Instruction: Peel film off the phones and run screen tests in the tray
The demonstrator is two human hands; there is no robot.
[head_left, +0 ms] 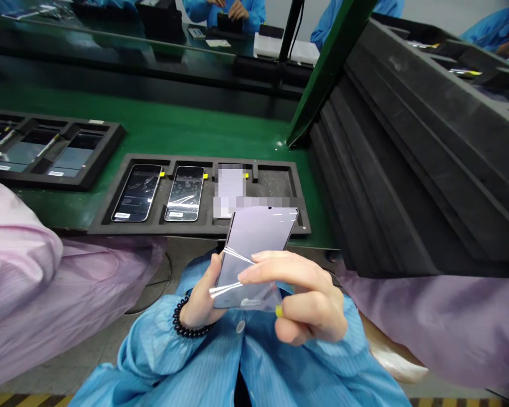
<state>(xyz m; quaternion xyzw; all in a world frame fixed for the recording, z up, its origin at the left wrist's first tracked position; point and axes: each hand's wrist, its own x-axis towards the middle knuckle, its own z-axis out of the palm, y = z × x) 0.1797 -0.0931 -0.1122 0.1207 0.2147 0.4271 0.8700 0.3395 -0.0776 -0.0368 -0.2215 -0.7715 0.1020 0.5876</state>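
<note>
I hold a phone (257,240) with a pale lilac screen upright in front of me, over my lap. My left hand (203,297), with a black bead bracelet at the wrist, grips its lower left edge. My right hand (303,299) is closed on the clear protective film (237,277) over the screen's lower part, pinching a small yellow tab (279,310). The film wrinkles where the fingers pull it. Beyond the phone lies a black foam tray (275,183) on the green belt, holding two phones (138,192) (185,193) and a blurred item.
A second black tray (102,147) with phones sits at the far left on the green conveyor (186,127). A tall stack of black foam trays (407,169) fills the right. Pink cloth covers (21,260) lie at both sides. Other people in blue coats work across the belt.
</note>
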